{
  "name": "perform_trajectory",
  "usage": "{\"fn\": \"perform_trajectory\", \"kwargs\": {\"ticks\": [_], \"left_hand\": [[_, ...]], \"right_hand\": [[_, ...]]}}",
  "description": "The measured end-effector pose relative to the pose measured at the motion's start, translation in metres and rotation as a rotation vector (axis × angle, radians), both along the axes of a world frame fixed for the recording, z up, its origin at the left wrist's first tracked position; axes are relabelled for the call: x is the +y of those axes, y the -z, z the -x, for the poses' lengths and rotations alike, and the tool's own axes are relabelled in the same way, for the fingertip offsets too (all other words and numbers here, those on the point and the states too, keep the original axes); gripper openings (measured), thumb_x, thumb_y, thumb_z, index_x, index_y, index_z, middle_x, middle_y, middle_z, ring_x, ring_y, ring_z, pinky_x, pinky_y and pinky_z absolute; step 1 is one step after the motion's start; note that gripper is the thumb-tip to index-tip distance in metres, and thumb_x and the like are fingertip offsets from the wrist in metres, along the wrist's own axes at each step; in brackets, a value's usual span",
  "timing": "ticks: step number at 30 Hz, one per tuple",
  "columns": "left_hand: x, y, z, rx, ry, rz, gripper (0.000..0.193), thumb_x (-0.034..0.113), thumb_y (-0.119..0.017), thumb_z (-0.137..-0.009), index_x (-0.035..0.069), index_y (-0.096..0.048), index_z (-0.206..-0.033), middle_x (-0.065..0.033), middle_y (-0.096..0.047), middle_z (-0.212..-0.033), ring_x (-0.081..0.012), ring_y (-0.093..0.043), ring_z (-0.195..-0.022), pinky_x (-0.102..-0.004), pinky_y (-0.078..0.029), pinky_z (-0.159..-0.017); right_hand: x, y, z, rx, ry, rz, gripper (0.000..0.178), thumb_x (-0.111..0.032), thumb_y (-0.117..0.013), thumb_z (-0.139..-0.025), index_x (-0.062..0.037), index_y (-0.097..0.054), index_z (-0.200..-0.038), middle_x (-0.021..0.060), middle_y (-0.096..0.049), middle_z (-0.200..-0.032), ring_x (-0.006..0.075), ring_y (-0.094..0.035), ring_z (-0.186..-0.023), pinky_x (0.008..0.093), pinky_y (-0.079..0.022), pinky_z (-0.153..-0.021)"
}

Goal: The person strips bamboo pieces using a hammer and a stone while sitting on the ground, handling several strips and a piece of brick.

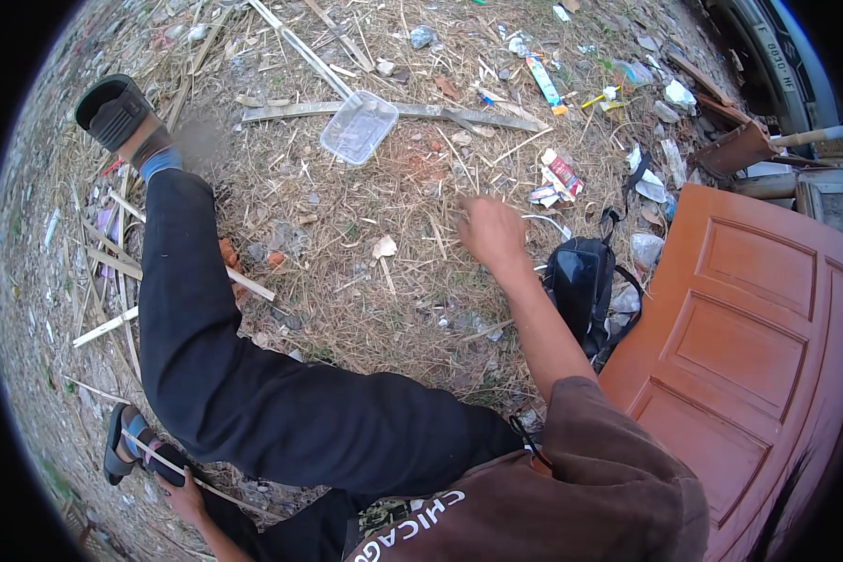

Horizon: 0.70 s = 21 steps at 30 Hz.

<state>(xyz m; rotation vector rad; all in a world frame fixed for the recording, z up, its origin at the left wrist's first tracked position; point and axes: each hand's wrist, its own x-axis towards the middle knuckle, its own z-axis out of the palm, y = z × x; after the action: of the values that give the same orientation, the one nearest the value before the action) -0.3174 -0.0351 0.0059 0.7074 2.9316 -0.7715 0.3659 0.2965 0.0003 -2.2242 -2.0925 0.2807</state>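
Note:
My left hand (pixel 186 495) is low at the left, by my sandalled foot (pixel 122 448). Its fingers are closed around a thin bamboo strip (pixel 229 498), which slants from the sandal toward my trouser leg. My right arm reaches out over the dry grass, and my right hand (pixel 492 234) is low over the ground with its back up and fingers curled. Anything in those fingers is hidden. Close by lies a short pale stick (pixel 437 236). Beyond it, a clear plastic container (pixel 359 127) rests against a long wooden slat (pixel 431 111).
A panelled reddish-brown door (pixel 735 347) lies at the right, beside a black bag (pixel 580 286) with a glossy dark panel. Crumpled packaging (pixel 558 178) and other litter are scattered far right. Several wooden strips (pixel 112 248) lie left of my outstretched leg (pixel 192 300). A vehicle (pixel 791 56) stands at upper right.

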Motion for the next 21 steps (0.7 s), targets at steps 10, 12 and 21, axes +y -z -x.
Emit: {"fn": "perform_trajectory", "kwargs": {"ticks": [10,12,21], "left_hand": [[0.002,-0.004,-0.008,0.023,-0.028,-0.047,0.09,0.068,-0.06,-0.084,0.036,-0.018,-0.158,-0.0315,-0.052,-0.132,-0.0495,-0.059,-0.114,-0.0572,-0.049,-0.094],[-0.001,-0.003,-0.006,0.03,-0.013,-0.057,0.09,0.068,-0.06,-0.084,0.036,-0.018,-0.158,-0.0316,-0.052,-0.132,-0.0498,-0.059,-0.114,-0.0572,-0.049,-0.094],[0.006,-0.006,-0.011,0.001,-0.048,-0.025,0.09,0.068,-0.06,-0.084,0.036,-0.019,-0.157,-0.0344,-0.052,-0.13,-0.052,-0.059,-0.113,-0.0574,-0.048,-0.094]], "right_hand": [[0.0,0.01,0.01,0.077,0.041,0.056,0.02,-0.013,-0.068,-0.08,0.0011,-0.065,-0.094,0.0201,-0.067,-0.097,0.0398,-0.068,-0.091,0.0507,-0.055,-0.077],[0.001,0.008,0.01,0.086,0.046,0.054,0.019,-0.013,-0.067,-0.08,-0.0002,-0.065,-0.094,0.0204,-0.068,-0.095,0.0399,-0.068,-0.089,0.051,-0.054,-0.076],[-0.001,0.012,-0.001,0.101,0.055,0.024,0.015,-0.016,-0.065,-0.083,-0.0032,-0.066,-0.092,0.0208,-0.07,-0.086,0.0409,-0.068,-0.081,0.0527,-0.053,-0.072]]}}
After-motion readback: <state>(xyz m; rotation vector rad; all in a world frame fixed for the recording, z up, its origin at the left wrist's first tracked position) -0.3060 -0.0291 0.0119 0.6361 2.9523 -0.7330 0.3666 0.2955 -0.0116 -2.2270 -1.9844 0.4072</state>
